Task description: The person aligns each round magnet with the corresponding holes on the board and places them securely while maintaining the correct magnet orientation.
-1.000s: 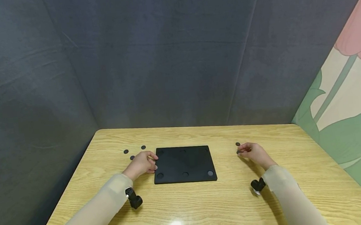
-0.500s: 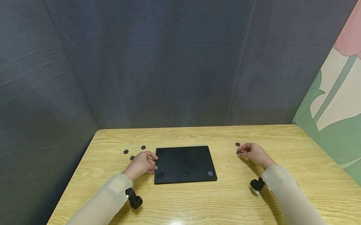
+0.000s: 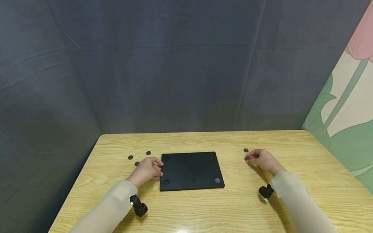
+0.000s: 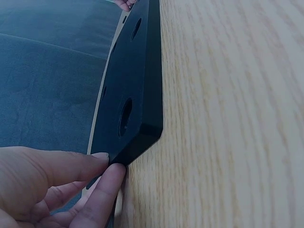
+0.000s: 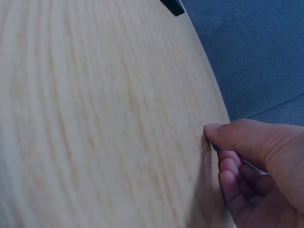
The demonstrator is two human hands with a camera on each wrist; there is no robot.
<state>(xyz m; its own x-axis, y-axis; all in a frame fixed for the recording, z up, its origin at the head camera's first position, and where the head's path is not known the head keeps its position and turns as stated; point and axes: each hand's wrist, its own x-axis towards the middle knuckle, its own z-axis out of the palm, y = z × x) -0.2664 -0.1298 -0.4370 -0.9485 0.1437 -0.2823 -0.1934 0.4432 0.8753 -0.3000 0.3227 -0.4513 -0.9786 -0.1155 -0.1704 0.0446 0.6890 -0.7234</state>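
Observation:
A black rectangular board (image 3: 190, 169) with round recesses lies on the table. My left hand (image 3: 146, 169) holds the board's left edge, thumb and finger against its rim in the left wrist view, where a round recess (image 4: 126, 116) shows close by. A lighter grey disc (image 3: 217, 180) sits in the near right corner recess. To the right of the board, my right hand (image 3: 263, 160) pinches a small dark disc (image 3: 247, 158) at the tabletop; in the right wrist view only a sliver of that disc (image 5: 216, 147) shows beneath the thumb. Another dark disc (image 3: 245, 150) lies just beyond these fingers.
Several small dark discs lie left of the board, among them one disc (image 3: 148, 153) at the back and another disc (image 3: 130, 157) farther left. The wooden table (image 3: 207, 217) ends at a grey-blue cloth backdrop (image 3: 170, 77). A flower-patterned panel (image 3: 358, 125) stands at right.
Almost nothing differs. Both hands keep their places, the left at the board's edge and the right at the dark disc; the head view has shifted very slightly.

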